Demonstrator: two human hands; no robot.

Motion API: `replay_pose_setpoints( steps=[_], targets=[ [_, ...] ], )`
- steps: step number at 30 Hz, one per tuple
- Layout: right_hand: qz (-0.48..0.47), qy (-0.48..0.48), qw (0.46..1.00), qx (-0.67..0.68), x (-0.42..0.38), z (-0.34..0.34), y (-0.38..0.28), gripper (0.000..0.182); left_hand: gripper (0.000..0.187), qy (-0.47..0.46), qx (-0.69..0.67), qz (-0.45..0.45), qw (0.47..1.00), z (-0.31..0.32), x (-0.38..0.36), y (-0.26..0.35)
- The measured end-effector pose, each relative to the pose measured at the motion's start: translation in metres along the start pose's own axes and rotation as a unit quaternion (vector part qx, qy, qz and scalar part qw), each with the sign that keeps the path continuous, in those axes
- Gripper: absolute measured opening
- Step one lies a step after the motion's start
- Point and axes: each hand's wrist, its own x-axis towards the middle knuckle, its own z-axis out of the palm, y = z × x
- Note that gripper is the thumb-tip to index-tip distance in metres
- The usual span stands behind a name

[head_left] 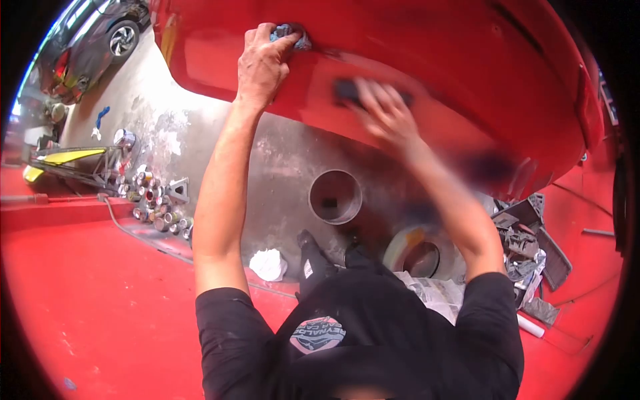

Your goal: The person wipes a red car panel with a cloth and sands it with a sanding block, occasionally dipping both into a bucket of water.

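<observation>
A glossy red car body panel (220,40) spans the top of the head view, with a paler, duller patch along its lower part. My left hand (261,65) is closed on a crumpled blue-grey rag (300,40), which it presses to the panel. Farther right, my right hand (388,115) is smeared by motion. Its fingers lie over a dark sanding block (345,91) against the dull patch; the block's underside is hidden.
Below the panel a bucket (360,200) stands on the concrete floor, near my feet. White crumpled paper or cloth (269,265) lies beside them. Several cans (162,217) stand at left, and a grey car (100,43) is farther off. Loose parts (523,243) are piled at right.
</observation>
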Motion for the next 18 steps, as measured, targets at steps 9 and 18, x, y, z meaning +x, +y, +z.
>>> replay_pose_setpoints(
  steps=[9,18],
  targets=[
    [-0.067,0.059,0.996,-0.029,0.013,0.005,0.033,0.030,0.046,-0.003,0.005,-0.010,1.000,0.002,0.001,0.006],
    [0.058,0.004,0.998,-0.016,-0.203,-0.059,0.077,0.028,0.049,0.031,-0.012,-0.019,0.999,0.012,0.000,0.007]
  ],
)
